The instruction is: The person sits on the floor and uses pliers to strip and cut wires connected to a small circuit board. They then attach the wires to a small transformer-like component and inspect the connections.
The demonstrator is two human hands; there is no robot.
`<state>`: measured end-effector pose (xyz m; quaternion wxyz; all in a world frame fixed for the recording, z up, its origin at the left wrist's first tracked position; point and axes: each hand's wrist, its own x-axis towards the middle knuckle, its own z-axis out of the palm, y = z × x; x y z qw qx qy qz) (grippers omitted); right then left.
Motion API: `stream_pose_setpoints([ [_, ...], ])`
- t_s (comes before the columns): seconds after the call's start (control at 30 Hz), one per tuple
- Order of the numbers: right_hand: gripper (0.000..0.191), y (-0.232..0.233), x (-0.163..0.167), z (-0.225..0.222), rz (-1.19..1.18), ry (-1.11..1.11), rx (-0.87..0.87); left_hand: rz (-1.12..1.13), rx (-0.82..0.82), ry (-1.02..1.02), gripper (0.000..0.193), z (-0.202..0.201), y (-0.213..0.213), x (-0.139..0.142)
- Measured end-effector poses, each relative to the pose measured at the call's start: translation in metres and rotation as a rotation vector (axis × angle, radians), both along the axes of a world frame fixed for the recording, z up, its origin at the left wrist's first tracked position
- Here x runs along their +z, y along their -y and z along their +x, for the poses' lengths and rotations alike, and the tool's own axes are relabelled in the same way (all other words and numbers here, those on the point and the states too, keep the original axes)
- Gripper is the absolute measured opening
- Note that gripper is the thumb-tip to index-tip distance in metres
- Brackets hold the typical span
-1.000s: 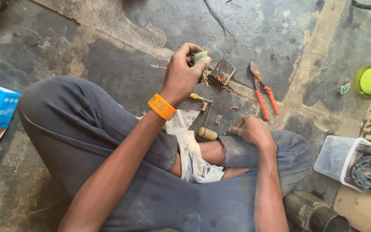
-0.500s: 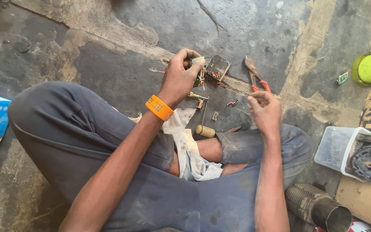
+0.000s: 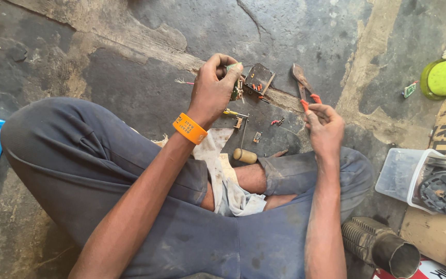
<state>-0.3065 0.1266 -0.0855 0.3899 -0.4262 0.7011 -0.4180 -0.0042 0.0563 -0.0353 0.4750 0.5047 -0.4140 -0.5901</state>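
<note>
Head view: the left hand (image 3: 213,89) is raised over the concrete floor (image 3: 130,77), its fingers pinching a small green board (image 3: 235,82) at the tips; the board's long axis cannot be made out. The right hand (image 3: 323,126) pinches the red handles of the pliers (image 3: 305,89), which lie on the floor with their long axis running away from the person, nose pointing to the far edge. Between the hands lie a screwdriver (image 3: 243,147) and a dark box (image 3: 258,80).
</note>
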Motion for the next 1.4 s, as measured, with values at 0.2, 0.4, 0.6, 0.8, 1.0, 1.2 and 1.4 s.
stream_pose_setpoints([
  [0.2,0.016,0.0,-0.002,0.003,0.034,-0.005,0.051,-0.035,0.094,-0.023,0.02,0.002,0.003,-0.003],
  [0.4,0.018,0.0,0.001,0.007,0.036,-0.019,0.101,-0.02,0.084,-0.062,0.02,0.003,0.004,-0.004],
  [0.6,0.018,-0.002,0.01,0.014,0.058,-0.05,0.108,-0.038,0.072,-0.068,0.021,0.005,0.003,-0.001],
  [0.8,0.017,0.003,0.018,0.029,0.043,-0.111,0.137,-0.032,0.072,-0.055,0.021,0.004,0.003,-0.004],
  [1.0,0.016,0.027,0.015,0.061,-0.17,-0.402,0.337,-0.038,-0.026,-0.059,0.024,-0.007,0.002,-0.021],
  [1.2,0.017,0.053,0.004,0.087,-0.332,-0.677,0.504,0.052,-0.344,-0.124,0.025,-0.018,-0.01,-0.036],
  [1.4,0.025,0.061,-0.006,0.094,-0.275,-0.703,0.519,0.103,-0.484,-0.363,0.035,-0.018,-0.015,-0.025],
])
